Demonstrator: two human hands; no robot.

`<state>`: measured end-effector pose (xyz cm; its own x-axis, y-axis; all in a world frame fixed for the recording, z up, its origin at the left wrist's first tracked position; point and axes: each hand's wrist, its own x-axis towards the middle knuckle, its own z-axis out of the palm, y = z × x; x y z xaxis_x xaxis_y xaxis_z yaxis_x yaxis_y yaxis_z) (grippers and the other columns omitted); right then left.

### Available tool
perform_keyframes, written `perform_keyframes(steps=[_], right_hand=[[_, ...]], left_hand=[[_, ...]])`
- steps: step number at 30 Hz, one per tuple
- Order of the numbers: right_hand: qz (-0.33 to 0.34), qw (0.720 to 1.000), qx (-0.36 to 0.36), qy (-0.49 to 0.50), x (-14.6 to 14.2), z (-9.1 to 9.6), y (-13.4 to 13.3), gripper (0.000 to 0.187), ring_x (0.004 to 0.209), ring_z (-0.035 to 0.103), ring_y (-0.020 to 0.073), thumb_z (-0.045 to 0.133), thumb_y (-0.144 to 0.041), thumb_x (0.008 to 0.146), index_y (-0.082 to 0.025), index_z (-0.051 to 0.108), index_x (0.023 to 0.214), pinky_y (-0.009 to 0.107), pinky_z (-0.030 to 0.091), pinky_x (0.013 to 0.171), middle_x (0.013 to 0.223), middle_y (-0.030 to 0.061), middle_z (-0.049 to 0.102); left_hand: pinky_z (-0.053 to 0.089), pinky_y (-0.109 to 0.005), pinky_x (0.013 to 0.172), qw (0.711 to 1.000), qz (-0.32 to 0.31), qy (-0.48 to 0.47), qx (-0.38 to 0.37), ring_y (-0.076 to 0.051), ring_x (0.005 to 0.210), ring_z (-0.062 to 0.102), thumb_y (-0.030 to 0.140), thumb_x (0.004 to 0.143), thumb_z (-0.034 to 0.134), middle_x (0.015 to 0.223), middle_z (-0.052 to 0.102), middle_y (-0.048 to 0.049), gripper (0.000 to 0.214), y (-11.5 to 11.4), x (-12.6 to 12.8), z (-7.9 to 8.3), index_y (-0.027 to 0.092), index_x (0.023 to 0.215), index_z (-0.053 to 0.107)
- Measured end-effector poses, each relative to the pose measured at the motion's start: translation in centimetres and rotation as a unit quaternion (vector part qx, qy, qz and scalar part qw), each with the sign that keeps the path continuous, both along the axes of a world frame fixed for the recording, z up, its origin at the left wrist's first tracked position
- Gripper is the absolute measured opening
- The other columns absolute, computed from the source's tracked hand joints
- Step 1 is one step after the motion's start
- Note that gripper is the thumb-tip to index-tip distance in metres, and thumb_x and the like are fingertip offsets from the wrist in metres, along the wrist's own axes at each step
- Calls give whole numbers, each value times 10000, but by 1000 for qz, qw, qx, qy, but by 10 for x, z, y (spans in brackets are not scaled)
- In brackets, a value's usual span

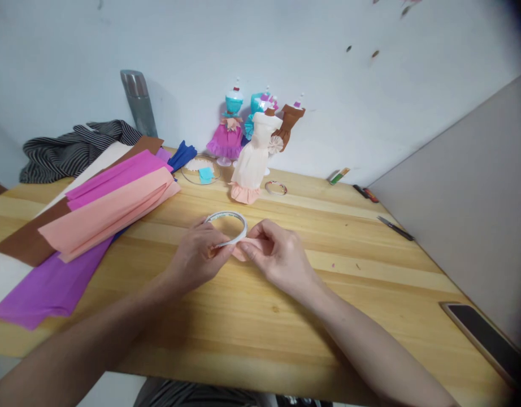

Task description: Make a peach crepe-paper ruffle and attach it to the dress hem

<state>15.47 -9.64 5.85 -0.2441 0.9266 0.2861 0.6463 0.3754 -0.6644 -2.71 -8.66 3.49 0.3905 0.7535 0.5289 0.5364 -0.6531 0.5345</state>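
My left hand point(199, 254) is closed around a thin white roll of tape point(226, 217), holding it up on edge over the wooden table point(286, 333). Just to its right, my right hand point(273, 254) pinches a small piece of pink crepe paper point(243, 247) against the roll's lower rim. Both hands meet near the middle of the table. Behind them stands a small mannequin in a pale peach paper dress point(252, 164).
Folded crepe paper sheets point(103, 209) in peach, magenta, purple, brown and white lie at left. More dressed mannequins point(230, 130) stand at the wall. A steel bottle point(138, 102), striped cloth point(74, 148), a ring point(276, 187), scissors point(395, 228) and a phone point(485, 338) are about.
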Motion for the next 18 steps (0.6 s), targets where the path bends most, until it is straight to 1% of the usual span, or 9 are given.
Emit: perform_keyframes(steps=[4,7,9,13,16,18], right_hand=[[19,996,-55,61,-1,-6,1,174,482,425,83,589,-295,782,-166,541,676,210,324,461,568,-8,546],[51,993,-63,84,-2,-7,-2,189,481,404,76,586,-303,791,-165,539,671,206,318,457,562,-17,521],[64,993,-59,85,-3,-5,-3,200,477,390,75,582,-318,799,-164,544,677,206,310,456,550,-25,497],[46,994,-67,76,-1,-1,0,236,511,432,90,577,-369,803,-152,568,710,215,328,482,590,-2,537],[45,994,-72,66,0,-5,3,210,515,424,89,558,-309,804,-157,549,660,212,323,488,578,-6,523],[66,993,-73,65,0,-8,4,201,513,402,82,552,-264,800,-162,525,629,208,313,490,564,-17,496]], left_hand=[[405,-289,700,1000,-9,-10,-12,-123,590,492,194,833,523,533,530,17,254,0,-1,1,167,604,629],[406,-289,705,1000,-12,-20,-8,-118,580,483,190,833,533,530,523,20,235,1,-2,0,159,619,626],[411,-295,724,1000,-9,-23,-10,-121,588,488,185,832,537,537,524,18,219,1,-2,-1,158,639,636],[418,-298,727,1000,-10,-14,-9,-129,603,491,188,840,519,545,507,12,246,0,-2,1,158,620,627],[424,-313,765,1000,-15,-2,2,-129,607,493,184,845,507,546,503,12,260,-1,-1,2,156,607,608],[425,-318,776,1000,-10,-2,9,-128,603,497,187,844,512,544,505,14,261,0,-1,2,158,595,589]])
